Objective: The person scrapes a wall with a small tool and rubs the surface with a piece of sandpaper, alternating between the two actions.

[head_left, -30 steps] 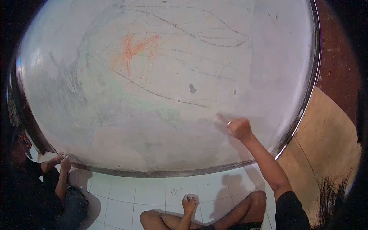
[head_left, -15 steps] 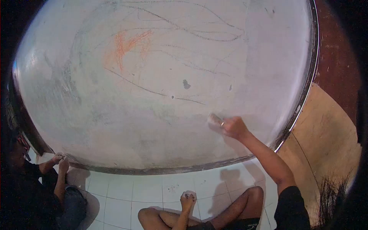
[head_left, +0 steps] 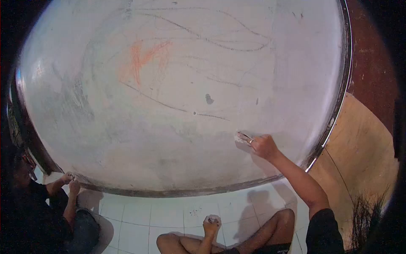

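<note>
My right hand (head_left: 263, 146) is closed around a small flat tool (head_left: 244, 137), whose end is against or just above the large pale curved surface (head_left: 169, 139). White paste shows beside the tool's tip. Near my crossed legs, my left hand (head_left: 211, 224) is closed on a small rounded greyish thing that I cannot make out. Dark curved lines, an orange scribble (head_left: 144, 57) and a few grey spots (head_left: 209, 99) mark the surface above my right hand.
At the left, a person (head_left: 46, 203) in dark clothes sits with both hands together near the surface's dark rim (head_left: 139, 193). White floor tiles (head_left: 163, 211) lie below. A tan curved panel (head_left: 359, 139) stands at the right, with dark bristles (head_left: 367, 216) lower down.
My right hand and its tool are slightly lower and further right, and the tool is now seen more edge-on. The whole view has shifted slightly.
</note>
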`<action>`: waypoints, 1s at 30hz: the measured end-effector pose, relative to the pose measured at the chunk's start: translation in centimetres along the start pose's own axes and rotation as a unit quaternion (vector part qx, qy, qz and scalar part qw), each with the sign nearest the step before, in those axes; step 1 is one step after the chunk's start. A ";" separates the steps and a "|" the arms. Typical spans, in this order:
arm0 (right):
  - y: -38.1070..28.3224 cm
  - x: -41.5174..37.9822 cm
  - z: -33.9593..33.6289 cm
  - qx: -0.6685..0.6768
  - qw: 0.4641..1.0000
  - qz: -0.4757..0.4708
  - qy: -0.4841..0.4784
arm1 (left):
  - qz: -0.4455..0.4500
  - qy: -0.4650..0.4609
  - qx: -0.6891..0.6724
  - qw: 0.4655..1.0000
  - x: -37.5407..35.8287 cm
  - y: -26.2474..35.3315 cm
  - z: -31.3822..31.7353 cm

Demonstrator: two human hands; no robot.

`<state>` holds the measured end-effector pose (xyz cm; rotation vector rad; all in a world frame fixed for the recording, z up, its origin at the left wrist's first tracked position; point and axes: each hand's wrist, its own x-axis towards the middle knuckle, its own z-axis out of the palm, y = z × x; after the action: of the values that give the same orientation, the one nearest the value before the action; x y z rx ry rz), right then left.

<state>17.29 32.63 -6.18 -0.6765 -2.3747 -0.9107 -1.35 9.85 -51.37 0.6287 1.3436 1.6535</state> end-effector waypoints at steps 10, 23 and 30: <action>-0.1 -0.1 0.4 -0.035 0.999 -0.008 0.038 | -0.035 -0.031 -0.001 0.999 -0.9 2.6 0.7; 2.4 1.7 -2.0 -0.023 0.997 -0.049 0.058 | -0.002 -0.002 0.051 0.999 -0.7 2.2 0.7; 3.1 2.9 -3.0 -0.049 0.997 -0.022 0.050 | 0.003 0.027 0.115 0.993 0.6 -0.7 0.4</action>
<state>17.81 33.26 -1.08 -0.6028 -2.2762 -1.0595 -1.05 10.54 -52.05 0.7266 1.5868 1.5420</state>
